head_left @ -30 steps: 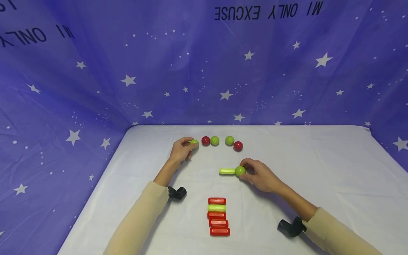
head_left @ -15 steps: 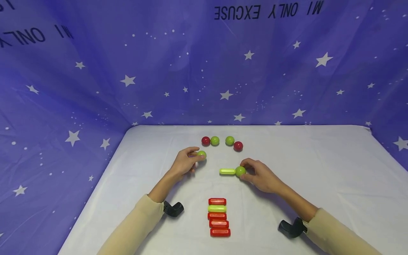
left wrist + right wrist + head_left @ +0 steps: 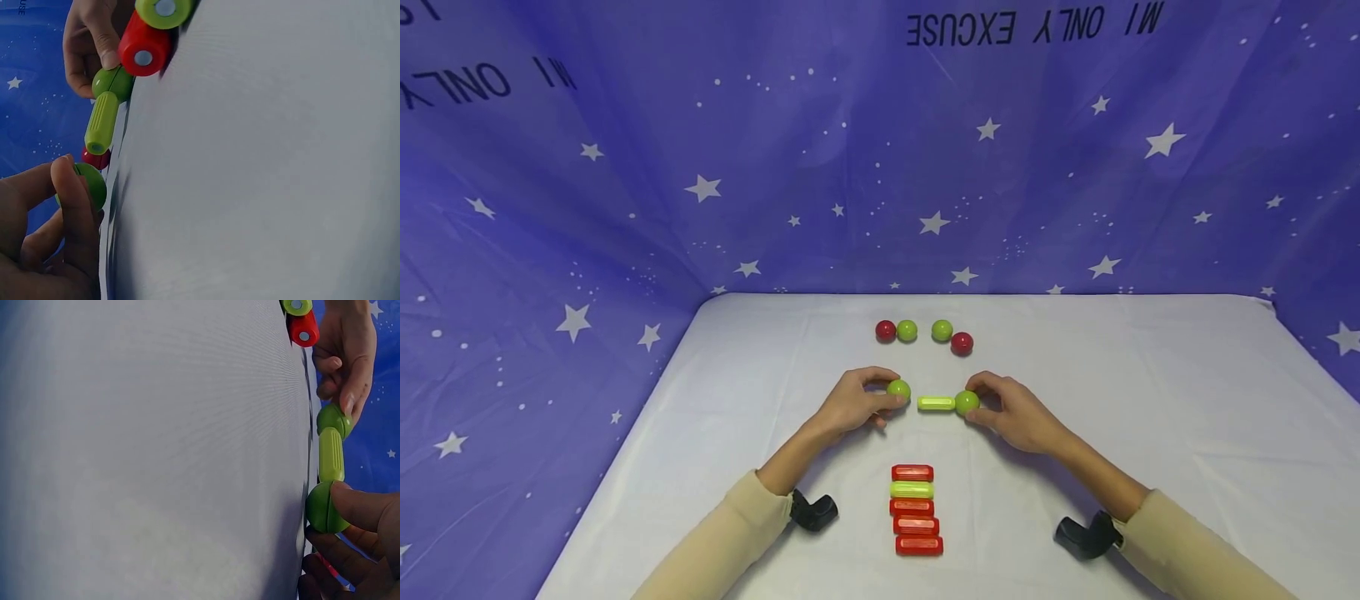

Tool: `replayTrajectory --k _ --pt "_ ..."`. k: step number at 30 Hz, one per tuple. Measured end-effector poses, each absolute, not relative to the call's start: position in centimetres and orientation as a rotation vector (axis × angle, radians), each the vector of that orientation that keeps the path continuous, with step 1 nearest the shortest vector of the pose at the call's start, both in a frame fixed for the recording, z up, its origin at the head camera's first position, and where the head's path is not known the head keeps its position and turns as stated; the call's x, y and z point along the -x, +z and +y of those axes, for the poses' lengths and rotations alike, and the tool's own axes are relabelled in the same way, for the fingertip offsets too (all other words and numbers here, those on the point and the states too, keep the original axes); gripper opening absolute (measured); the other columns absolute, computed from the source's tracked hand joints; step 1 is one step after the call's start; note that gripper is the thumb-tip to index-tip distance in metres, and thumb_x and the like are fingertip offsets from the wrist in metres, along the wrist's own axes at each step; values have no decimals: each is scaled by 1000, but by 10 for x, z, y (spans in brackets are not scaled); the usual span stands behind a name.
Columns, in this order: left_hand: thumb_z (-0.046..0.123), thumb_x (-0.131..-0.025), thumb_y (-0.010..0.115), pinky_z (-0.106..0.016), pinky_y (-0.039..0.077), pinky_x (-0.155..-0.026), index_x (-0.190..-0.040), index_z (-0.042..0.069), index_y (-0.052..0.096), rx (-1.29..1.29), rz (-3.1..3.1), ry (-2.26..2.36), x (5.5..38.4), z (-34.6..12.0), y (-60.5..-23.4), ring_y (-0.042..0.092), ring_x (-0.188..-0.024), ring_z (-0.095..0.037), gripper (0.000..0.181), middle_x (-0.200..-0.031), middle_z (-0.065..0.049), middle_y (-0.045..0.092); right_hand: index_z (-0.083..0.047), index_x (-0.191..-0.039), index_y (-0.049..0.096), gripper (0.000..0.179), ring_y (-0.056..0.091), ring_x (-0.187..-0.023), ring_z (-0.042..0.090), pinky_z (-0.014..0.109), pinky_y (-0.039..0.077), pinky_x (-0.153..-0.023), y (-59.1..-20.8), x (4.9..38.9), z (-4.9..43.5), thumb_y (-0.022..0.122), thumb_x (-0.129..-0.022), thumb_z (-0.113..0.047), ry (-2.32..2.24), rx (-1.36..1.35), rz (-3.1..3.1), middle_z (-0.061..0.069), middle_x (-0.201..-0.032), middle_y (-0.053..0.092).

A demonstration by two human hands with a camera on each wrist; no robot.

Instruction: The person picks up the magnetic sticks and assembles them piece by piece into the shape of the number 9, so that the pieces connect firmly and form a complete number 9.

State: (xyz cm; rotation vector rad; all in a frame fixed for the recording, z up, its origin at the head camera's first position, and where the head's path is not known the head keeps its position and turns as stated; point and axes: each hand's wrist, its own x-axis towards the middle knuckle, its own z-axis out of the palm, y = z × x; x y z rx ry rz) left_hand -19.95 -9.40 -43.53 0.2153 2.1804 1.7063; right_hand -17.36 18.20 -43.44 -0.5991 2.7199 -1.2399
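Note:
My left hand (image 3: 856, 403) pinches a green ball (image 3: 898, 390) between thumb and fingers, just left of a yellow-green ribbed rod (image 3: 936, 403). A small gap lies between that ball and the rod's bare end in the head view. On the rod's other end sits a second green ball (image 3: 321, 507), which my right hand (image 3: 1017, 416) holds with thumb and fingers. In the left wrist view the rod (image 3: 102, 125) points its round end towards the left hand's ball (image 3: 94, 185).
Behind the hands lie a red ball (image 3: 885, 331) touching a green ball (image 3: 907, 330), then another green ball (image 3: 942, 330) and a red ball (image 3: 962, 343). Nearer, several red rods (image 3: 916, 525) and one yellow-green rod (image 3: 912, 490) lie in a stack-like row on the white cloth (image 3: 1120, 375).
My left hand has brought its green ball from the back left, towards the right and nearer, up beside the rod's left end. My right hand has stayed in place with its ball.

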Motion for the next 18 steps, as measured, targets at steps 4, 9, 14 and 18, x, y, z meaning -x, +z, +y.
replayTrajectory --k 4,9,14,18 --pt "10 -87 76 -29 54 -56 -125 -1 62 -232 2190 1664 197 -92 -436 62 -65 -15 42 -106 -13 64 -8 -111 64 27 58 -104 25 50 44 -95 -434 174 182 74 -87 -7 -1228 588 2721 1 -106 65" --pt "9 -86 76 -27 53 -53 -124 0 62 -254 2200 1634 196 -91 -437 59 -57 -13 42 -111 -13 62 -8 -111 63 26 57 -103 24 49 44 -94 -433 174 181 74 -87 -8 -1220 591 2722 1 -105 65" --pt "10 -85 77 -26 51 -51 -124 0 62 -277 2202 1615 195 -89 -439 57 -50 -13 43 -119 -13 60 -8 -110 63 26 57 -103 25 49 44 -94 -433 174 181 74 -87 -7 -1225 599 2723 1 -105 65" --pt "10 -85 77 -27 51 -52 -124 0 62 -283 2211 1612 195 -88 -438 57 -51 -13 43 -118 -14 60 -8 -110 63 25 57 -103 25 50 43 -94 -433 173 182 74 -87 -7 -1229 592 2725 1 -105 65"
